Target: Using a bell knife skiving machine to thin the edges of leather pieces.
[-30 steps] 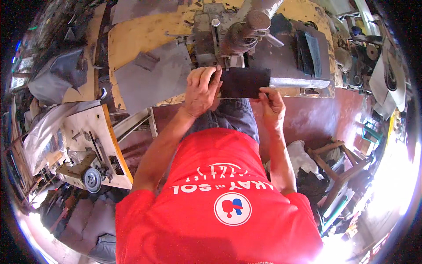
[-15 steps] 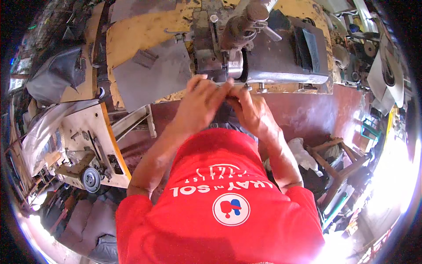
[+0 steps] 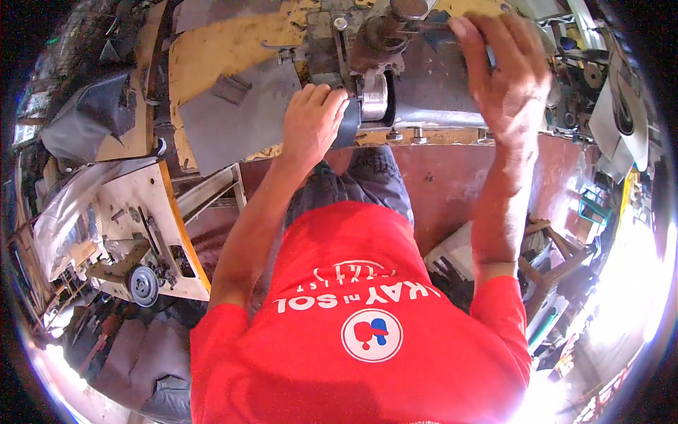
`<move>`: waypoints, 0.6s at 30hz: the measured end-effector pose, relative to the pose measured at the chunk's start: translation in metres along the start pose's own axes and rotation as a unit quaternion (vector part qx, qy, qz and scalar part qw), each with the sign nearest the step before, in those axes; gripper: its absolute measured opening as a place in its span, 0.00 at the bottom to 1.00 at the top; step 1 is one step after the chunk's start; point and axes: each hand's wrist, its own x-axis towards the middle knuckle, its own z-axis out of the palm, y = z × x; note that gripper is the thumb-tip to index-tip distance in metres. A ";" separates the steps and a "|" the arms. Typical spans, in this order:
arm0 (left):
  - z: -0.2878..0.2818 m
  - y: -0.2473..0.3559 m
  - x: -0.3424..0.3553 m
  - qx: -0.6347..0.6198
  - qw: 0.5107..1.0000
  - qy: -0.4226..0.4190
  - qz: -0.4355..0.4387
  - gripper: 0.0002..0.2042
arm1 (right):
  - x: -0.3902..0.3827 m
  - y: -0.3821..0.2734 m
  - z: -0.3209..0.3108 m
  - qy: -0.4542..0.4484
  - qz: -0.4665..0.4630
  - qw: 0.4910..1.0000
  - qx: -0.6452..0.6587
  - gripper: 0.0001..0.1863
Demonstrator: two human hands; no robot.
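A bench machine with a shiny metal drum (image 3: 374,97) and a dark grey housing (image 3: 431,92) stands in front of me. My left hand (image 3: 314,124) is closed on a dark sheet-like piece (image 3: 347,126), possibly leather, just left of the drum. Its fingertips lie on the machine's flat plate. Up at the right, my right hand (image 3: 510,78) reaches over the housing. Thumb and fingers close round the end of a dark lever (image 3: 431,27), which sticks out from the upright cylindrical head (image 3: 385,35). The grip itself is partly hidden.
A grey sheet (image 3: 233,113) with small strips on it lies left of the machine on the yellow worn bench top (image 3: 212,60). A pale board with a pulley wheel (image 3: 144,285) stands lower left. Wooden pieces (image 3: 558,261) lie lower right.
My right hand has left the drum area and moved up and right to the lever, which now points more sideways. My left hand stays by the drum; the dark piece shows more clearly.
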 end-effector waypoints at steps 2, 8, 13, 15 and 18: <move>0.001 0.001 0.003 -0.005 1.000 0.005 -0.002 0.06 | 0.018 -0.015 -0.013 -0.038 0.032 0.998 -0.031 0.04; 0.010 0.004 0.005 0.018 1.000 0.010 0.001 0.07 | -0.061 -0.006 0.066 0.112 0.247 0.953 0.133 0.09; 0.010 -0.006 -0.006 0.078 0.992 0.065 0.079 0.14 | -0.109 -0.035 0.086 0.097 0.311 0.929 0.177 0.25; 0.008 -0.006 -0.011 0.073 0.990 0.068 0.096 0.17 | -0.159 -0.064 0.073 0.038 0.380 0.901 0.204 0.28; 0.007 -0.009 -0.029 0.076 0.992 0.034 0.097 0.22 | -0.219 -0.097 0.079 -0.187 0.397 0.863 0.251 0.17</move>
